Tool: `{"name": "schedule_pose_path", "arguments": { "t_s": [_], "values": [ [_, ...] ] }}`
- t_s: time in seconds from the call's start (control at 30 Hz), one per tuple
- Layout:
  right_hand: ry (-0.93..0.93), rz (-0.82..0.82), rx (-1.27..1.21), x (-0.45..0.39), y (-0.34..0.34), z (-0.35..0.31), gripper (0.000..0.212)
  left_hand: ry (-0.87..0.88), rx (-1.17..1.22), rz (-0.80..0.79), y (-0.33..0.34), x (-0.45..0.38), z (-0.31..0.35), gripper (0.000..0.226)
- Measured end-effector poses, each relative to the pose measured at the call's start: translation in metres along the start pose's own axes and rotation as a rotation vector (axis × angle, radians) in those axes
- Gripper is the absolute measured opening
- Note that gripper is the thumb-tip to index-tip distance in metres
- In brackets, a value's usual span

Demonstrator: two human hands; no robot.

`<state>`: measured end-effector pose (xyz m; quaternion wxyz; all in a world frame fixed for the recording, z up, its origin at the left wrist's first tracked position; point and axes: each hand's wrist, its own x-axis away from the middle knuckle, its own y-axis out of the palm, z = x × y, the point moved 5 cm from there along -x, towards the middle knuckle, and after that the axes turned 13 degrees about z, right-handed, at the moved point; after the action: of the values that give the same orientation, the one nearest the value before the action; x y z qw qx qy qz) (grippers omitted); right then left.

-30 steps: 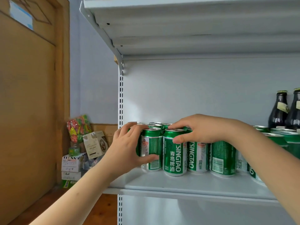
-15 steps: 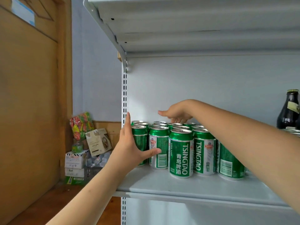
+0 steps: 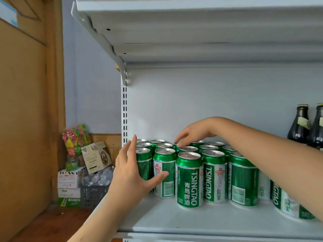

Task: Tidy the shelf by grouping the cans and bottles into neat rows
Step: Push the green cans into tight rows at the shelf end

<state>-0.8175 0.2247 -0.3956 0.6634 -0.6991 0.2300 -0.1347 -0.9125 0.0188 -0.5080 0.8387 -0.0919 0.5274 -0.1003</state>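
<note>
Pressing flat against the left flank of the cans (image 3: 189, 179), the left hand (image 3: 130, 173) keeps its fingers straight along the outermost can while its thumb reaches across the front of the next one; it braces the block and grips nothing. The right hand (image 3: 189, 135) reaches over the can tops toward the back rows, fingers bent down with the tips touching a rim near the middle; whether they pinch that can or only nudge it cannot be told. The green cans stand upright in a tight cluster several rows deep at the left end of the white shelf (image 3: 174, 222), close to its slotted upright, and more cans carry on to the right under the forearm. Two dark bottles (image 3: 298, 124) stand well apart at the far right against the back panel. Beyond the shelf, on the floor, sit some boxes (image 3: 70, 182) and a bright snack bag (image 3: 76, 137). The main risk looks like the right forearm, which passes low over the front cans: dropping it or drawing it back carelessly could knock one over or off the front edge. A hard sideways push from the left hand could also tip the end can instead of sliding it, and a can poked at the rim may topple into its neighbours.
</note>
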Motion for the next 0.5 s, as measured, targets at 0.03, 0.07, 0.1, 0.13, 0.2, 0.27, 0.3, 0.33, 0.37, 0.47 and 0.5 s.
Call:
{"name": "schedule_pose_path", "arguments": {
  "t_s": [0.03,0.07,0.1,0.13,0.2,0.27,0.3,0.33,0.37,0.47,0.5],
  "values": [
    [0.014,-0.021,-0.001,-0.001,0.002,0.002,0.055,0.031,-0.020,0.015,0.000,0.000,0.001,0.124],
    [0.038,-0.022,0.014,-0.003,0.003,0.001,0.057,0.057,-0.035,0.024,0.001,0.000,0.002,0.121],
    [0.070,-0.014,0.044,-0.009,0.003,-0.002,0.059,0.077,-0.049,0.026,0.001,0.001,0.003,0.119],
    [0.091,0.000,0.089,-0.014,0.003,-0.006,0.062,0.091,-0.058,0.021,0.003,0.002,0.005,0.117],
    [0.090,0.053,0.180,-0.025,-0.001,-0.016,0.063,0.098,-0.050,0.009,0.004,0.003,0.006,0.116],
    [0.103,0.126,0.177,-0.033,-0.005,-0.018,0.061,0.099,-0.034,0.004,0.005,0.002,0.006,0.117],
    [0.111,0.191,0.145,-0.035,-0.008,-0.017,0.060,0.105,-0.033,-0.001,0.006,0.002,0.005,0.118],
    [0.111,0.275,0.126,-0.035,-0.009,-0.014,0.060,0.110,-0.037,-0.006,0.006,0.002,0.004,0.119],
    [0.102,0.346,0.117,-0.036,-0.009,-0.012,0.059,0.116,-0.046,-0.008,0.007,0.003,0.003,0.119],
    [0.063,0.300,0.171,-0.034,0.006,-0.017,0.055,0.136,-0.093,0.003,0.006,0.002,0.003,0.118],
    [0.058,0.260,0.212,-0.031,0.010,-0.019,0.056,0.145,-0.125,0.009,0.006,0.002,0.003,0.117]
  ]
}}
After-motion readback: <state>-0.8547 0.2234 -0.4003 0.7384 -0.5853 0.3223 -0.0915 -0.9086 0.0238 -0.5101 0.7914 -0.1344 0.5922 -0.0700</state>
